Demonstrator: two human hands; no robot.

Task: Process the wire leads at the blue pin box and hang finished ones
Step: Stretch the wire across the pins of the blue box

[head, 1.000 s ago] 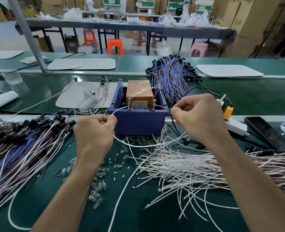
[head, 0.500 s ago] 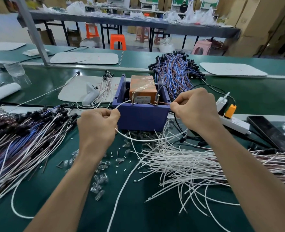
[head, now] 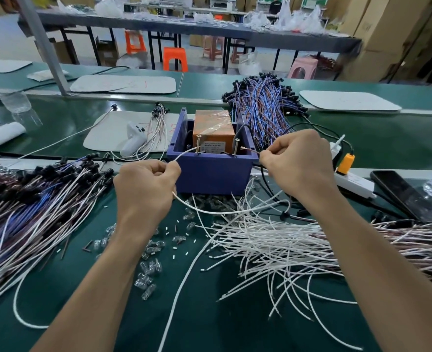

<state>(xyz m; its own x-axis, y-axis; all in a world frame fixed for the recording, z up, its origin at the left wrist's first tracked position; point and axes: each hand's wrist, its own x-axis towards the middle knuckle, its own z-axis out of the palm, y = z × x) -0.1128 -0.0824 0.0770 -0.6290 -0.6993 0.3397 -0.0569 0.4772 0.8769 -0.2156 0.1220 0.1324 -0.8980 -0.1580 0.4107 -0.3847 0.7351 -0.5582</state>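
White wire lead (head: pixel 184 155) — ends at the front pins of the blue pin box (head: pixel 210 175) — is pinched by left grip (head: pixel 143 189) and right grip (head: pixel 298 165).

The dark green bench (head: pixel 210 313) is one flat colour all over. On it stands a deep blue plastic pin box (head: pixel 211 174), with an orange block (head: pixel 213 123) under shiny clear tape inside. A thin white wire lead (head: pixel 225 212) loops in front, its bared tip coppery. Right of it spreads a heap of plain white leads (head: pixel 286 245). The left-hand pile of capped wires (head: pixel 32 199) mixes white, blue and brown under black caps. An orange plug (head: pixel 345 162) sits in a white power strip (head: pixel 354 182).
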